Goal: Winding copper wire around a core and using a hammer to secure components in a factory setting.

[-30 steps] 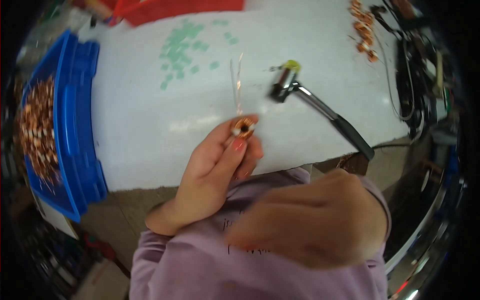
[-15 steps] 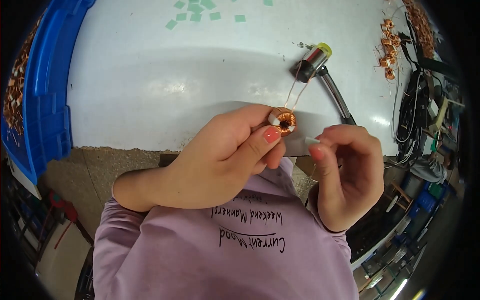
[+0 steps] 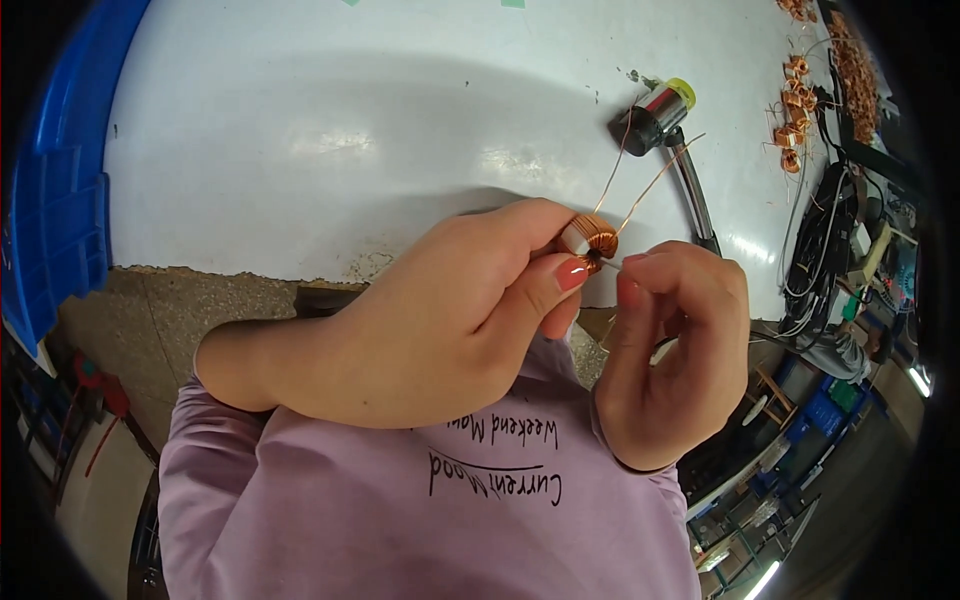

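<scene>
Above the table's near edge my left hand (image 3: 450, 310) pinches a small ring-shaped copper coil (image 3: 600, 232) between thumb and fingers. A white patch shows on the coil's side, and two long copper wire leads (image 3: 655, 180) stick up and away from it. Just right of the coil my right hand (image 3: 685, 335) is closed, thumb and forefinger pressed together on a small pale piece (image 3: 612, 264). Only a thin sliver of that piece shows, its end at the coil's hole. Whether it reaches inside is hidden by my left thumb.
A two-faced mallet (image 3: 652, 118), black and yellow, lies beyond my hands on the white table (image 3: 300, 180). Small green squares (image 3: 513, 3) lie at the far edge. More copper coils (image 3: 795, 105) and dark cables (image 3: 825, 235) are at right, a blue bin (image 3: 75, 200) at left.
My right hand has brought the pale piece leftward up to the coil. The coil has turned in my left hand, and its leads now spread wider. The view has shifted nearer.
</scene>
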Tool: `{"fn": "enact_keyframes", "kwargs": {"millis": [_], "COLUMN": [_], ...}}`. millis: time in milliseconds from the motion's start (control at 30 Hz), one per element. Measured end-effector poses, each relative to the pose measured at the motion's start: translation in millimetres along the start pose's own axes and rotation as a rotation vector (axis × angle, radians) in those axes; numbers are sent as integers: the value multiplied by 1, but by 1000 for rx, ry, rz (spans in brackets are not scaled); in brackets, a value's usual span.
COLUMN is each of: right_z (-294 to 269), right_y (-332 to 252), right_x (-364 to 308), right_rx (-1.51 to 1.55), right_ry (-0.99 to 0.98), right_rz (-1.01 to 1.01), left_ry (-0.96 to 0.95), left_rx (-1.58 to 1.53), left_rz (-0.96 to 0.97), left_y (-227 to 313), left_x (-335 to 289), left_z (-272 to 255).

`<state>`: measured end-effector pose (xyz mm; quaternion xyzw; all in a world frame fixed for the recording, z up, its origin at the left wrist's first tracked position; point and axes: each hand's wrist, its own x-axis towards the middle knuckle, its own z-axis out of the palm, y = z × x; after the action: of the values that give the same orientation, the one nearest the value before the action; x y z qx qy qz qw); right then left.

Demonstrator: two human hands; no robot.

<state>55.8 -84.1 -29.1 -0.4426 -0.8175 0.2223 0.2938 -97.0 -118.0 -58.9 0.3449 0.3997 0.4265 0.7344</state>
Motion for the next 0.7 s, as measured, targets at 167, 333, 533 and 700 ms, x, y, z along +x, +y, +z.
{"fn": "enact_keyframes", "kwargs": {"millis": [167, 333, 533, 700], "right_z": [5, 8, 8, 9], "right_y": [-1, 4, 1, 5], "right_x": [0, 1, 0, 4], "right_rx": [-86, -136, -164, -180], "right_ry": [14, 5, 2, 91], "right_rz": [-81, -224, -245, -343], "left_ry": [-5, 1, 21, 76], "left_rx": [-44, -46, 139, 266], "left_rz": [23, 10, 111, 271], "left_y": [-2, -4, -7, -5], "left_x": [-1, -1, -1, 3], "left_z": [0, 1, 2, 9]}}
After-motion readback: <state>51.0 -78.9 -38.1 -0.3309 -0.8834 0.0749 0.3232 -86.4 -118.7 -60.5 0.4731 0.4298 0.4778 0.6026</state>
